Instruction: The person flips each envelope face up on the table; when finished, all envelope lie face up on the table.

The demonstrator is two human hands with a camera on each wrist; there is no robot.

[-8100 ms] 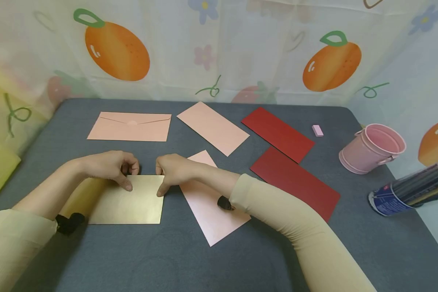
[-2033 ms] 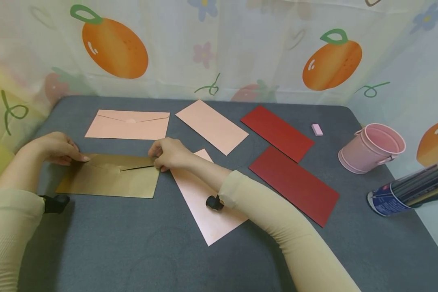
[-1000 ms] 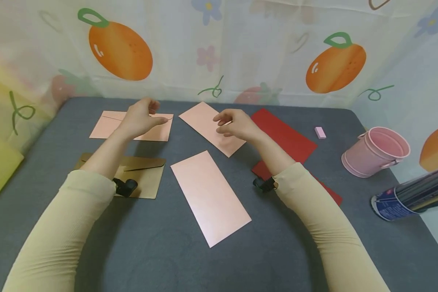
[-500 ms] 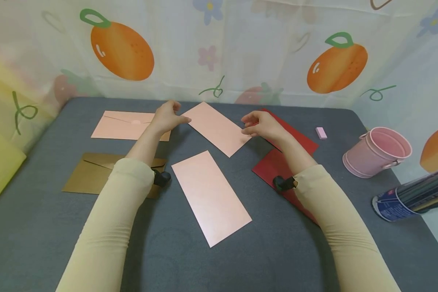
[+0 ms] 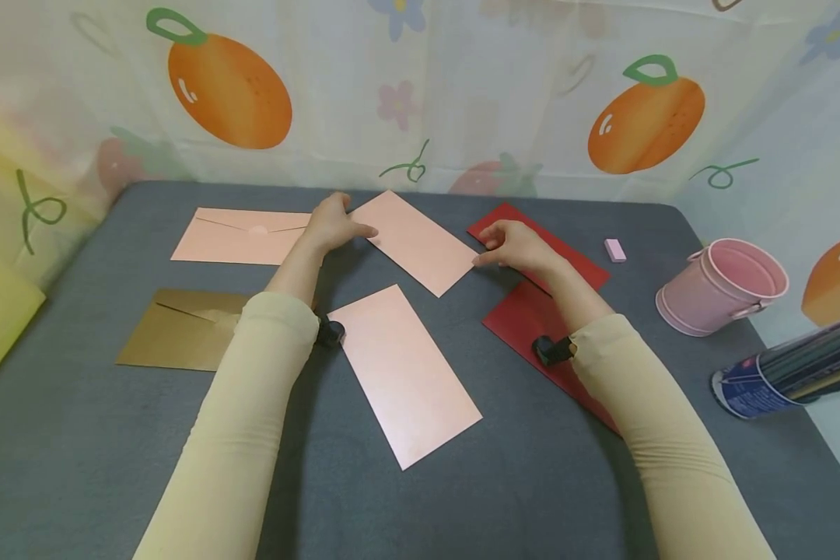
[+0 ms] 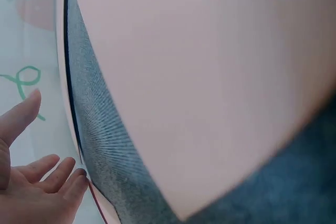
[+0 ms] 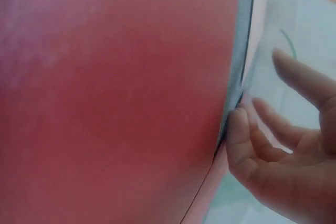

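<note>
A pink envelope (image 5: pixel 420 245) lies slanted at the back middle of the table, its plain side up. My left hand (image 5: pixel 332 224) is at its left corner, thumb spread away from the fingers, which also shows in the left wrist view. At its right corner is my right hand (image 5: pixel 518 247), thumb tip right at the edge and fingers loosely bent. A pink envelope with its flap up (image 5: pixel 231 237) is partly behind the left hand. The gold envelope (image 5: pixel 175 330), flap up, is partly hidden by the left sleeve. Another pink envelope (image 5: pixel 406 377) lies nearer.
Two red envelopes lie under the right arm: a bright one (image 5: pixel 577 257) behind and a darker one (image 5: pixel 521 311) in front. On the right stand a small eraser-like block (image 5: pixel 614 250), a pink bucket (image 5: pixel 693 299) and a blue can (image 5: pixel 756 389) of pencils. A patterned curtain hangs behind.
The gold envelope has been turned flap side up, shifted left and let go. Both hands have moved to the back middle pink envelope, the right thumb now reaching its right corner.
</note>
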